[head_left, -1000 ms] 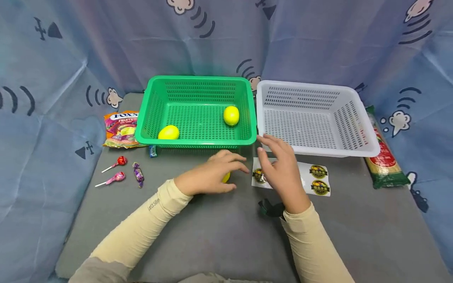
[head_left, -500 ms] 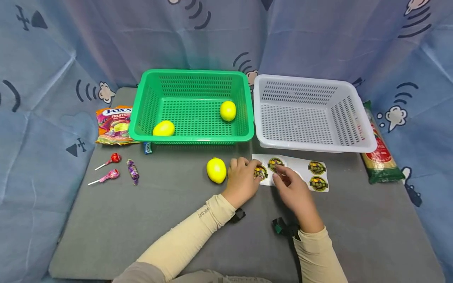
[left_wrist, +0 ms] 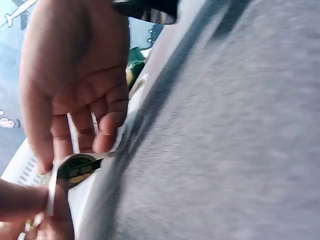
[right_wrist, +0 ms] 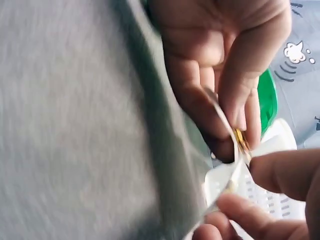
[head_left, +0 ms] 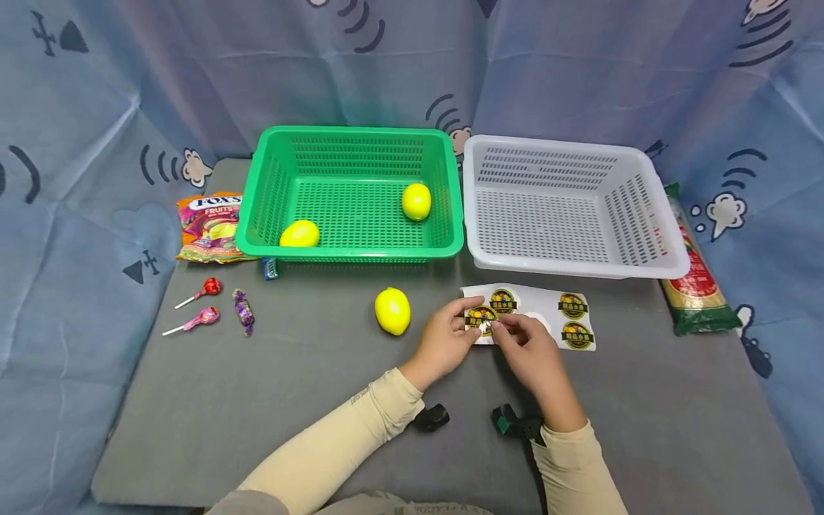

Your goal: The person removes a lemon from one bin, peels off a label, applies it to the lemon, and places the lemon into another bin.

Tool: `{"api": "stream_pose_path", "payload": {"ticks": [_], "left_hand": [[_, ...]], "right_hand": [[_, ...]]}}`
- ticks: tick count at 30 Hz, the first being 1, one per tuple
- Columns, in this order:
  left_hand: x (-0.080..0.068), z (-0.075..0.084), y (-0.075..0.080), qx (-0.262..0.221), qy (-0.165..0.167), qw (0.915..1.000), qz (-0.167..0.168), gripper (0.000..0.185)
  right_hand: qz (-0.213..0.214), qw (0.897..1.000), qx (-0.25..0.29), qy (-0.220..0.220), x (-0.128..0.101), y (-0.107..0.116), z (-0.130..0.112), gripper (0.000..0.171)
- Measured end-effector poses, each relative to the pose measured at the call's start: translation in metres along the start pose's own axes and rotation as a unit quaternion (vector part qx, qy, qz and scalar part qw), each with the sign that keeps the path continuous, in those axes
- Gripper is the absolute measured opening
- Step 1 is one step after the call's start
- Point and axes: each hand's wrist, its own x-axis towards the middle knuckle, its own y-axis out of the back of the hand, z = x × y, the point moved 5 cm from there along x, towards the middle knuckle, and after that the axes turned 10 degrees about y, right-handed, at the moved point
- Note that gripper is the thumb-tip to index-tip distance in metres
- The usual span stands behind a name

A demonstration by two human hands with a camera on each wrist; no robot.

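A white sheet of round fruit stickers (head_left: 547, 297) lies on the table in front of the white basket, its left end lifted. My left hand (head_left: 443, 342) pinches that end between thumb and fingers. My right hand (head_left: 533, 352) pinches the sheet's near edge with thumb and forefinger, beside a black-and-gold sticker (head_left: 480, 316). In the right wrist view the sheet bends between the right hand's fingertips (right_wrist: 265, 167) and the left hand (right_wrist: 220, 75). To the left of my left hand, apart from it, sits a yellow lemon (head_left: 392, 311).
A green basket (head_left: 350, 253) holds two lemons; a white basket (head_left: 573, 267) stands beside it. Candy bag (head_left: 209, 229), two lollipops (head_left: 204, 316) and a purple-wrapped candy (head_left: 243, 313) lie at left. A green-and-red packet (head_left: 702, 286) lies at right.
My left hand has left the lemon on the table and moved right to the sticker sheet. My right hand has lowered to the same sheet. The sheet's left end has risen.
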Motion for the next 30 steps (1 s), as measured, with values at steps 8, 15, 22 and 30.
{"api": "stream_pose_path", "payload": {"ticks": [8,15,22,30], "left_hand": [[-0.05,0.032,0.036,0.268,-0.227,0.9186,0.181,0.055],[-0.051,0.017,0.104,0.374,-0.074,0.8955,0.229,0.078],[-0.038,0.014,0.096,0.138,-0.089,0.9852,0.051,0.08],[-0.045,0.017,0.078,-0.121,-0.107,0.9854,-0.054,0.061]], "right_hand": [[0.1,0.991,0.069,-0.048,-0.013,0.02,-0.008,0.027],[0.078,0.993,0.088,-0.023,-0.01,0.023,-0.031,0.026],[-0.016,0.992,0.128,0.012,0.004,-0.02,-0.073,0.024],[0.011,0.995,0.099,0.03,0.005,-0.033,-0.092,0.022]]}}
